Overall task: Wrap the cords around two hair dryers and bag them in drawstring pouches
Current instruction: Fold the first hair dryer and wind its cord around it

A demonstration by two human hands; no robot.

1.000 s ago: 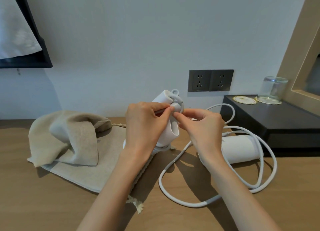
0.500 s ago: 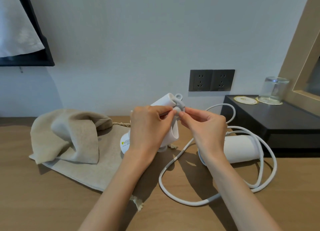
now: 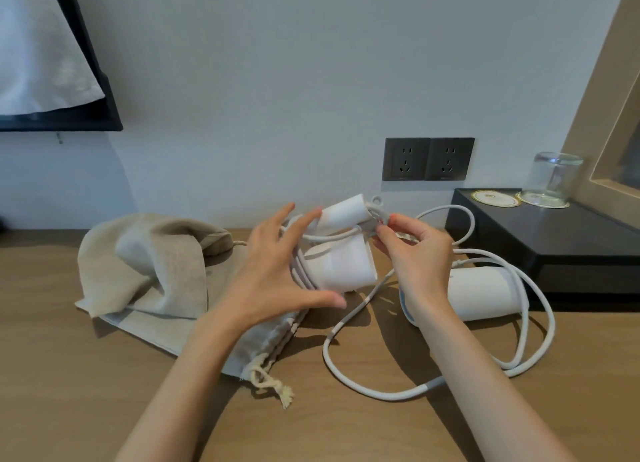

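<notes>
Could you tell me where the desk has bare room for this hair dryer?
The desk is bare at near left, in front of the pouches. Right of centre is crowded: loose cord loops over and in front of the second hair dryer.

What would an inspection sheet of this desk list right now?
Surface: light wooden desk.
Job's things: white folded hair dryer held above desk; second white hair dryer lying at right; two beige cloth drawstring pouches, one crumpled on one flat.
Clutter: upturned clear glass and round coasters on black shelf.
Hands: left hand open, fingers straight beside held dryer; right hand pinches wound cord at that dryer's handle.
Cables: wound cord coils round held dryer; loose white cord loops over desk.
Surroundings: dark double wall socket; wooden frame at right.
</notes>
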